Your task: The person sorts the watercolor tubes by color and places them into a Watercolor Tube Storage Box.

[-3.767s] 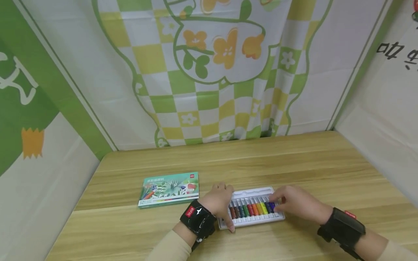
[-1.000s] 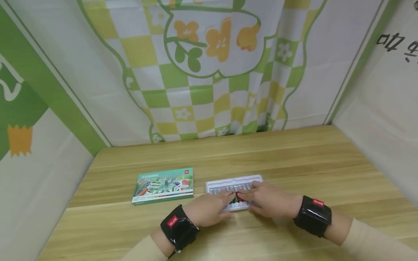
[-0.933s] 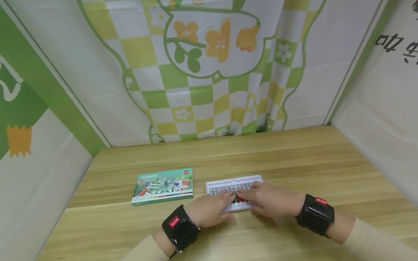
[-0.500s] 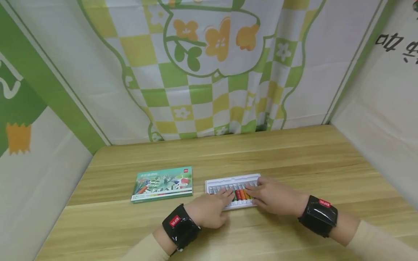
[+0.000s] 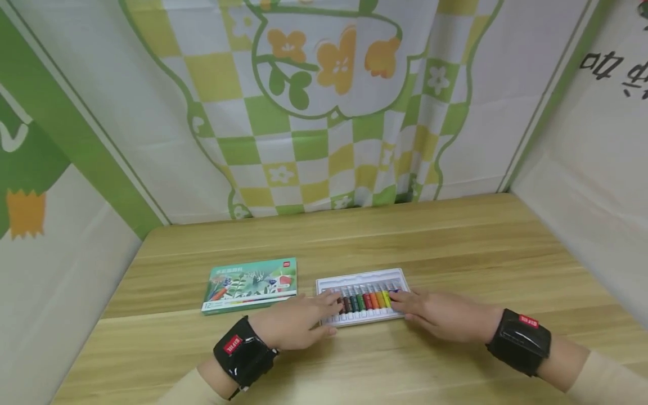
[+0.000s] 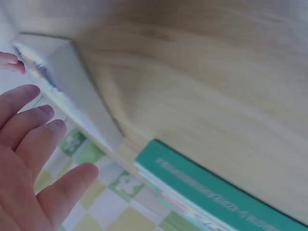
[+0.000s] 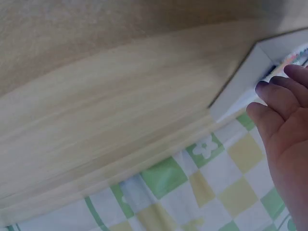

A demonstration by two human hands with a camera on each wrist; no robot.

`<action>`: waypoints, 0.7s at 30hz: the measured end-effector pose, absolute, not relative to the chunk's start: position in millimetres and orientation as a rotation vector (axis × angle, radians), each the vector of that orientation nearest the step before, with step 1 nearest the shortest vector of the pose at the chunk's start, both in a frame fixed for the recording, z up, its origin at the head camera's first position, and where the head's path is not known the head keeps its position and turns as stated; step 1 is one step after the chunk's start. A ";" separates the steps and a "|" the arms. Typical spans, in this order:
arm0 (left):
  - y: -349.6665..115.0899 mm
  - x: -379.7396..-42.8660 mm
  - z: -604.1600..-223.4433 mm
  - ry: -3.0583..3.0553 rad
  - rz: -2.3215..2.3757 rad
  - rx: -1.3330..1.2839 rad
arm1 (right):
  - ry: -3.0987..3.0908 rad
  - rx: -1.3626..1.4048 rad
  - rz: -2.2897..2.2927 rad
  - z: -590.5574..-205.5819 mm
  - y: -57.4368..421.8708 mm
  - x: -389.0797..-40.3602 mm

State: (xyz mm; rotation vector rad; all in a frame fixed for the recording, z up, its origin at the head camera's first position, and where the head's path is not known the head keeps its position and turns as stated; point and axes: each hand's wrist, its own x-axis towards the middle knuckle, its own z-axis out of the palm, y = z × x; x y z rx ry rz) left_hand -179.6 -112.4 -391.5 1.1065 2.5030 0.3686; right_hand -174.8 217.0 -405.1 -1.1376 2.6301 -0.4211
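A white tray (image 5: 360,276) lies on the wooden table, holding a row of small paint tubes (image 5: 361,302) with coloured labels from brown through green and red to yellow and blue. My left hand (image 5: 297,322) is at the tray's left end, its fingertips over the leftmost tubes. At the opposite end my right hand (image 5: 448,315) has its fingertips on or just above the blue tubes; contact is hard to tell. In the left wrist view the left fingers (image 6: 41,144) are spread and fairly straight. The right fingers (image 7: 276,98) look extended, near the tray's edge (image 7: 240,82).
A teal paint box (image 5: 250,287) with a plant picture lies flat on the table (image 5: 481,247), left of the tray. Behind the table hangs a green, yellow and white checked curtain (image 5: 314,146). Fabric walls stand on both sides.
From close together over the middle tubes, my hands have spread apart to the tray's two ends, uncovering the row of tubes. The tray and the teal box lie about where they were.
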 end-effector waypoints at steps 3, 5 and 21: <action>-112.4 -177.7 -395.6 2.525 0.346 1.094 | 2.619 -1.140 -0.403 -407.7 215.9 -173.9; -112.8 -176.4 -397.7 2.530 0.341 1.083 | 2.618 -1.137 -0.396 -407.8 214.8 -173.7; -91.6 -186.2 -413.8 2.681 0.396 1.382 | 2.591 -1.367 -0.450 -420.1 175.1 -187.1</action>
